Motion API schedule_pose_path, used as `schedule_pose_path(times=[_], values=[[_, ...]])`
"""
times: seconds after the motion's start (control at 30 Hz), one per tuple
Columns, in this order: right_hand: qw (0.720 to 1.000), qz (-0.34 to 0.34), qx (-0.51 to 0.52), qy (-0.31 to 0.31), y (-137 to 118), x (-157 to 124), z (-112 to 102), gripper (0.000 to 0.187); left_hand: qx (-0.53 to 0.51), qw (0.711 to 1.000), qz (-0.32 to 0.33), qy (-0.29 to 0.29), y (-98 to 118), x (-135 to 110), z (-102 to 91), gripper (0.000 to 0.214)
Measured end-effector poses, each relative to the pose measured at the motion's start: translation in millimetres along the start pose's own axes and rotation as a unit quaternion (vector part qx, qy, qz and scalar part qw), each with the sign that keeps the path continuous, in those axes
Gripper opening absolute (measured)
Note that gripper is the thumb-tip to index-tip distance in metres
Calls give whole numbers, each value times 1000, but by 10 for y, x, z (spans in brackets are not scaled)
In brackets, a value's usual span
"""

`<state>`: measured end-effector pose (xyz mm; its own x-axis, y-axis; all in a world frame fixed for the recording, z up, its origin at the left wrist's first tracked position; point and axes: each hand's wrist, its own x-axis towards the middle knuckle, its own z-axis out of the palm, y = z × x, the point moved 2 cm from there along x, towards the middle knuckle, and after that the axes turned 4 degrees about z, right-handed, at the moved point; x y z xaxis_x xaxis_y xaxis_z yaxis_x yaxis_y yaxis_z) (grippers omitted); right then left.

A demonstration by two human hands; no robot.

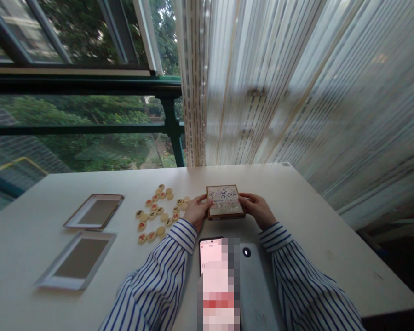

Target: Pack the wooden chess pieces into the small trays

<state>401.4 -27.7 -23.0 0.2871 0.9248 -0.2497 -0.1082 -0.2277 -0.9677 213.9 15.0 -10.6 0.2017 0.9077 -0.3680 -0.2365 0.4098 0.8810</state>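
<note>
A small square Chinese chess box (pixel 224 207) with dark lettering on its pale, brown-edged top is held between my two hands over the white table. My left hand (pixel 196 212) grips its left side, the thumb on the top face. On the right side, my right hand (pixel 258 210) holds the edge with its fingers, thumb at the near corner. Just left of my left hand lie several round Chinese chess pieces (pixel 153 207), loosely scattered, some showing red or black characters and others plain. The underside of the box is hidden.
Two shallow open trays (pixel 111 225), one brown-rimmed and one whitish (pixel 100 262), lie at the left of the table (pixel 276 184). Between my forearms are a phone (pixel 210 264) with a lit screen and a grey device (pixel 258 285). A window railing and a string curtain (pixel 262 82) stand behind.
</note>
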Motion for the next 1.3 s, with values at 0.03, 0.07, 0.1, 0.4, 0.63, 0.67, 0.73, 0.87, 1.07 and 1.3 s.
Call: schedule_pose_path(times=[0.03,0.07,0.1,0.4,0.63,0.67,0.73,0.87,1.07,1.3], values=[[1000,0,7,0,-14,1,0,26,-3,1000,1,-4,26,-12,5,34],[1000,0,14,0,-28,2,2,26,-6,1000,3,-8,50,-22,10,33],[1000,-1,20,-1,-42,2,4,25,-10,1000,5,-13,73,-29,14,32],[998,0,58,-9,-146,-43,-15,22,-23,999,-1,-48,134,-60,42,31],[998,1,68,-4,-220,-90,-155,20,-6,998,-14,-64,164,-100,179,29],[998,2,68,-1,-231,-97,-177,21,1,998,-17,-65,164,-100,195,29],[998,3,67,4,-248,-109,-219,21,19,997,-22,-72,160,-97,223,28],[998,0,61,11,-266,-117,-300,21,40,994,-14,-100,140,-77,279,28],[999,-2,50,16,-302,-111,-426,22,34,996,-26,-80,106,-32,411,27],[999,-1,41,17,-322,-91,-603,24,37,994,-32,-94,32,20,588,27]])
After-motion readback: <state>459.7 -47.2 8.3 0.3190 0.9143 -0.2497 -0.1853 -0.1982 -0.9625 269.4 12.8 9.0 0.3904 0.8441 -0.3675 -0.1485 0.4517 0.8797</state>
